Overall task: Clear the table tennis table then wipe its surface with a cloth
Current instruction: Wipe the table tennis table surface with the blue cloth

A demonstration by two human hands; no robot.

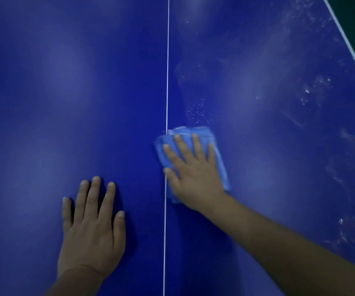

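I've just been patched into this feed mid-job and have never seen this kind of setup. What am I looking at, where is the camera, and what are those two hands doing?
There is no machine here: a person wears one wide-angle camera on the head, looking down at their own bare hands. The surface is a dark blue table tennis table with a thin white centre line and a white edge line at upper right. The left hand rests flat on the table, holding nothing. The right hand presses a folded light blue cloth down beside the centre line with straight fingers. Whitish specks and smears remain on the table's right half.
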